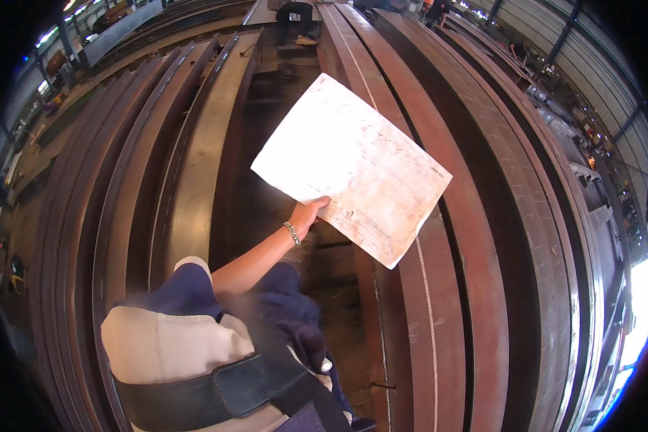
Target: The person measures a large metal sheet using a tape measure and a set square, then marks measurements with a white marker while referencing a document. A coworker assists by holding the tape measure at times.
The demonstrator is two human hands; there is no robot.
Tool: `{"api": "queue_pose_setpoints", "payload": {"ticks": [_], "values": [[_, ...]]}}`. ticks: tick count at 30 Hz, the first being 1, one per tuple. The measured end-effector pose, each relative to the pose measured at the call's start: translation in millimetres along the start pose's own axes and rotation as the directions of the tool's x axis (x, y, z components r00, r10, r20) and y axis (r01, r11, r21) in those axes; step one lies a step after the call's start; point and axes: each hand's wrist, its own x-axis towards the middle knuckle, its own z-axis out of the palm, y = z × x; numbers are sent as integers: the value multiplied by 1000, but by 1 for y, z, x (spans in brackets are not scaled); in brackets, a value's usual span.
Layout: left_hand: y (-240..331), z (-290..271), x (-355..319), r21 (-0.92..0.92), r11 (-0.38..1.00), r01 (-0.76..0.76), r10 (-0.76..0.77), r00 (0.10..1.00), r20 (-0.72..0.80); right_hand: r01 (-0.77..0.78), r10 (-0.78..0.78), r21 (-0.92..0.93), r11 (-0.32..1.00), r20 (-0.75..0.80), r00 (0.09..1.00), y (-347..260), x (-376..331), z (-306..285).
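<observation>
My left hand [309, 217], with a metal chain bracelet on the wrist, reaches forward from the lower left. Its thumb presses on the near edge of a large smudged paper sheet [389, 183], and the fingers are hidden underneath. The sheet is held tilted over the gap between steel beams, its right part above a reddish-brown beam [475, 237]. Glare washes out its left half; faint lines and marks show on the rest. My right hand does not show.
Long steel beams [201, 165] run away from me on both sides. A thin pale strip like a tape measure [430, 309] lies along a beam on the right. A bent rod [383, 386] sits near its lower end. Another person [293, 13] stands at the far end.
</observation>
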Motion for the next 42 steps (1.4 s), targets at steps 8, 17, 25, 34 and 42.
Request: {"api": "queue_pose_setpoints", "payload": {"ticks": [8, 17, 25, 34, 42], "values": [[-13, -6, 50, 134, 960, -248, 244, 969, 42, -50, 48, -15, 999, -110, 993, 13, -38, -4], [10, -119, 302, -167, 983, 81, -68, 994, 83, 379, -461, -278, 883, -668, 584, -160, -170, 111], [-35, -166, 341, -144, 832, 535, -523, 844, 118, 673, -452, 17, 740, -728, 516, -372, -241, 71], [-96, -288, 380, -146, 719, 679, -692, 720, -60, 669, -542, 70, 740, -527, 654, -412, -190, 36], [-67, -348, 394, 468, 571, 674, -546, 738, -397, 762, -529, 275, 586, -583, 617, -407, -181, 43]]}}
